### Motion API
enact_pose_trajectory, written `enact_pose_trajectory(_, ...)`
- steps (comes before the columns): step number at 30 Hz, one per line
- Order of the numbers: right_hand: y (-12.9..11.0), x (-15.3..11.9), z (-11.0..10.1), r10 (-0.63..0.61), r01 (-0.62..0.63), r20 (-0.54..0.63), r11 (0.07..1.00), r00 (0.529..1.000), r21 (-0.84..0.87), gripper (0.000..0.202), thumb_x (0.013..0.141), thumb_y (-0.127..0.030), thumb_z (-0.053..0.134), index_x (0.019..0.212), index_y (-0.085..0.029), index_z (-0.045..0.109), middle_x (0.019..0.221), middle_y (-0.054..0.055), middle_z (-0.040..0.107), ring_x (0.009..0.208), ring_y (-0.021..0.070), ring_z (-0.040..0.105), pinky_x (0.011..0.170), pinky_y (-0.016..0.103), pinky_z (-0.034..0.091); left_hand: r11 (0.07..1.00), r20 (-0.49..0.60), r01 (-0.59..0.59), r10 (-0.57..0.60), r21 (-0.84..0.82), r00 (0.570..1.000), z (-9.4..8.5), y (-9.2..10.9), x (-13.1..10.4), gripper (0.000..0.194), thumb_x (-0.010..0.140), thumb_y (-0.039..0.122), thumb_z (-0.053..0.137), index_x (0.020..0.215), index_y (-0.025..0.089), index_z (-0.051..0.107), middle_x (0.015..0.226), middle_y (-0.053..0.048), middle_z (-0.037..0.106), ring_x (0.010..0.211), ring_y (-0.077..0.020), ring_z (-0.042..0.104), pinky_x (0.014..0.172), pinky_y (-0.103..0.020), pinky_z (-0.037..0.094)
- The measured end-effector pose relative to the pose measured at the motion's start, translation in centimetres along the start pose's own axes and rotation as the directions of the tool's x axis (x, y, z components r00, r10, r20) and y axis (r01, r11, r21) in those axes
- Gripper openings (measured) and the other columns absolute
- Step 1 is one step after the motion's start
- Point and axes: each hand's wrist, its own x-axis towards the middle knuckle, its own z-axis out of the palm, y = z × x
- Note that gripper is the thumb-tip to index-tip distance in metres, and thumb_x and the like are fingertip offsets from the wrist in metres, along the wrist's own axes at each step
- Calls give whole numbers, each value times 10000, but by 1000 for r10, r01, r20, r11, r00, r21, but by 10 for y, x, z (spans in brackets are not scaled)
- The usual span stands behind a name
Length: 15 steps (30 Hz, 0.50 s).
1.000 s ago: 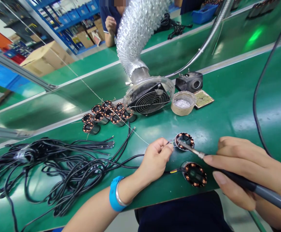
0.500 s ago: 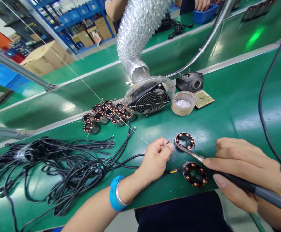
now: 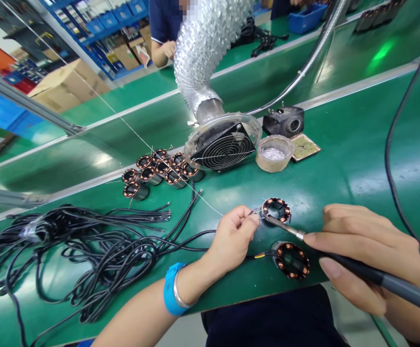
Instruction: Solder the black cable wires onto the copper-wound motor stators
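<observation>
Little room, left fingers (image 3: 250,223) to stator (image 3: 277,203)

Illumination bright and diffuse; shadows faint. Pale glare marks the glossy green surface (image 3: 354,164) near its centre; a green glow (image 3: 382,52) shows at far right. Foil duct (image 3: 198,53) glints. Copper-wound ring (image 3: 292,275) legible; far shelves (image 3: 103,31) soft. Wide-angle distortion enlarges the right grip (image 3: 376,246). Pixelation masks one far patch.

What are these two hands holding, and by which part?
The right hand holds a soldering iron by its dark handle. The left hand pinches thin wires near their ends; the exact spot is hidden.
</observation>
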Motion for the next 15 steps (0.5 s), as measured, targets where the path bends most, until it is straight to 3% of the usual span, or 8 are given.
enact_pose_trajectory(10, 2, -2, 0, -15, 15, 2, 998, 1000, -61, 281, 807, -65, 578, 1052, -169, 668, 696, 6, 590, 554, 138, 550, 568, 347, 527, 1000, 7, 4, -4, 2, 1000, 0, 0, 1, 302, 820, 417, 592, 663, 208, 442, 509, 93, 386, 449, -50, 249, 453, -211, 213)
enact_pose_trajectory(13, 8, 3, 5, -46, 33, -124, 994, 991, -101, 331, 804, -69, 590, 1103, -177, 684, 723, 7, 605, 562, 144, 564, 529, 333, 504, 1000, 7, 6, -6, 0, 1000, 0, 1, 1, 299, 818, 414, 590, 663, 209, 439, 507, 93, 384, 452, -51, 250, 450, -210, 209)
enact_pose_trajectory(15, 17, 7, 10, -74, 18, -248, 975, 966, -220, 338, 823, -99, 611, 1136, -203, 688, 796, 23, 649, 621, 164, 598, 546, 332, 502, 1000, 8, 12, -12, -4, 1000, 0, 1, 0, 293, 814, 413, 590, 665, 208, 442, 502, 95, 378, 452, -51, 248, 449, -209, 208)
